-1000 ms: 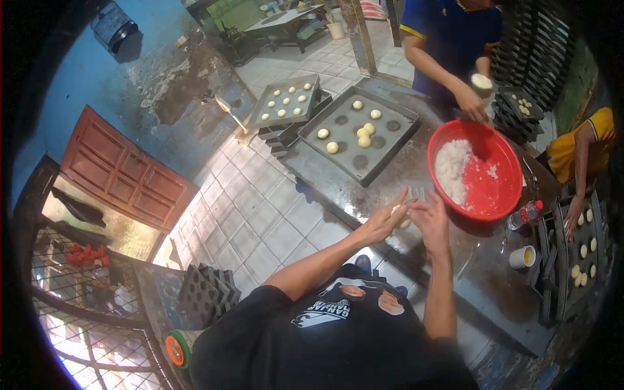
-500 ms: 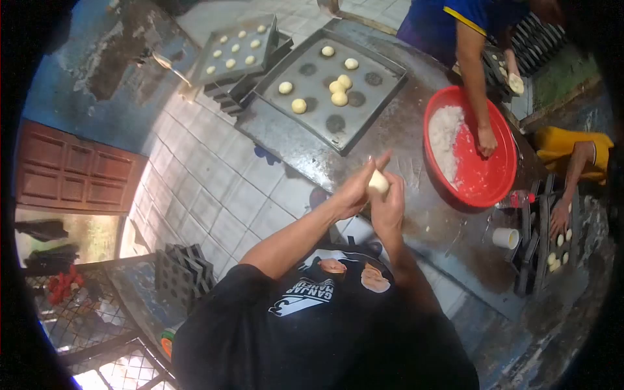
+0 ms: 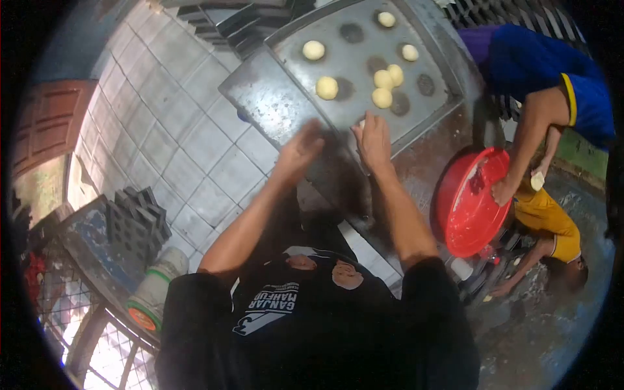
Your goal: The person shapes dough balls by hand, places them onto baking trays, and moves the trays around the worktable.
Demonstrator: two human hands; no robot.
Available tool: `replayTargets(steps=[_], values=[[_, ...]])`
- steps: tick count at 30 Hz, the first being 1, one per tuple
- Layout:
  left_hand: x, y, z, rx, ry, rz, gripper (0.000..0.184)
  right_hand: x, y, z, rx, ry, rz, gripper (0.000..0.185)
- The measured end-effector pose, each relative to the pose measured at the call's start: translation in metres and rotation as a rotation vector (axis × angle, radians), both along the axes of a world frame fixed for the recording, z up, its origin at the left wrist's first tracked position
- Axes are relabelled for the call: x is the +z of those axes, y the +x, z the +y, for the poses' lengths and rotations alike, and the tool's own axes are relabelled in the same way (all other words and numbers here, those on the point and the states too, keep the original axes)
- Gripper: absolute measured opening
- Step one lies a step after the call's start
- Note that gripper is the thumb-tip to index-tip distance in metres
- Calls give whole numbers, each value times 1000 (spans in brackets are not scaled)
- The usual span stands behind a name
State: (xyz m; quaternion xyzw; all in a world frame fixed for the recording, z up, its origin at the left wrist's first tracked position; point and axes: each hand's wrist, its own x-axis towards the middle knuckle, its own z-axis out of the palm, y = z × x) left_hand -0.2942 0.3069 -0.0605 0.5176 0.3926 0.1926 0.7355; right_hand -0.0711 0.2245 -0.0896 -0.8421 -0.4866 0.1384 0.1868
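My right hand [image 3: 374,143] is at the near edge of the large metal tray [image 3: 338,32], fingers closed. A pale bit of a dough ball [image 3: 362,123] shows at its fingertips; the rest is hidden. My left hand [image 3: 301,151], smeared by motion, is apart from it, above the table's near left part, and nothing shows in it. Several pale yellow dough balls lie on the tray among dark round marks. One dough ball [image 3: 326,88] is nearest my hands, and three sit clustered, including a dough ball [image 3: 382,98] at the front.
On the right stands a red basin [image 3: 478,214], with a co-worker's hand [image 3: 502,192] in it. Another person in yellow [image 3: 549,221] reaches down beyond. Dark metal molds [image 3: 136,221] are stacked at lower left, beside a pale container [image 3: 159,279]. White tiled floor [image 3: 188,130] lies left.
My hands, earlier pressed together around a dough ball, have come apart and moved toward the tray. The camera's view has turned, and the tray appears closer.
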Motion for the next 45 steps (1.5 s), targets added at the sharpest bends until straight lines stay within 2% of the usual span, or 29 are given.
replayTargets(steps=[2, 4, 7, 10, 12, 13, 14, 16, 17, 19, 20, 21, 22, 24, 25, 27, 28, 30, 31, 33, 34, 35, 36, 38, 40, 41, 44, 45], values=[[4, -37, 25, 21, -19, 40, 49, -5, -1, 23, 144, 50, -157, 55], [10, -64, 42, 44, -38, 81, 49, -35, -2, 29, 200, 29, -145, 55], [15, -83, 52, 109, -16, 187, 47, -57, -6, 36, 144, 67, -245, 57], [16, -80, 56, 124, -43, 203, 45, -44, 0, 29, 123, -65, -204, 60], [18, -78, 51, 121, -28, 155, 45, -40, 16, 28, 266, -195, -86, 64], [21, -79, 50, 125, -20, 130, 44, -23, 29, 39, 277, -238, 145, 67], [25, -81, 49, 152, -1, 129, 44, -5, 43, 45, 170, -204, 472, 64], [34, -90, 40, 139, -71, 182, 42, 28, 67, 76, -32, -369, 622, 57], [36, -92, 34, 168, -33, 153, 39, 26, 56, 84, -31, -352, 633, 57], [45, -95, 19, 188, -67, 173, 38, 24, 24, 111, -163, 16, 313, 45], [44, -94, 12, 168, -18, 166, 37, -1, 16, 117, -167, 48, 323, 45], [44, -93, 4, 150, 32, 159, 36, -46, 6, 117, -76, 144, 210, 40], [55, -88, -3, 137, 40, 106, 35, -67, -4, 117, 5, 242, 88, 36], [62, -77, -17, 107, 54, 96, 34, -7, -24, 108, -229, 110, 500, 34], [65, -67, -24, 55, 74, 75, 34, 13, -30, 93, -262, 197, 490, 34], [68, -39, -47, 191, 100, -9, 37, 57, -39, 44, -285, 307, 493, 32], [76, -18, -64, 128, 99, -39, 37, 81, -45, 8, -264, 335, 515, 30], [99, 20, -102, 352, -232, -151, 40, 127, -61, -74, -51, 416, 669, 28], [98, 28, -118, 162, -316, -249, 42, 141, -65, -112, -94, 435, 644, 28], [90, 51, -162, 57, -297, -218, 41, 161, -71, -180, -108, 504, 319, 30], [106, 64, -187, 4, -271, -188, 40, 166, -74, -208, -139, 527, 299, 30], [120, 74, -222, 24, -136, -95, 37, 168, -81, -236, -191, 597, 281, 31], [115, 77, -244, -73, -106, -122, 39, 169, -86, -263, -244, 664, 263, 32], [108, 86, -289, -166, 39, -105, 40, 177, -89, -314, -331, 610, 265, 29], [116, 100, -332, -241, -35, -146, 37, 193, -94, -358, -772, 501, 729, 27], [120, 104, -349, -273, -114, -183, 34, 191, -99, -376, -790, 506, 726, 27], [139, 111, -374, -430, -118, -128, 39, 176, -97, -408, -700, 884, 1007, 38], [144, 111, -379, -433, -113, -114, 39, 178, -93, -414, -705, 889, 1020, 38]])
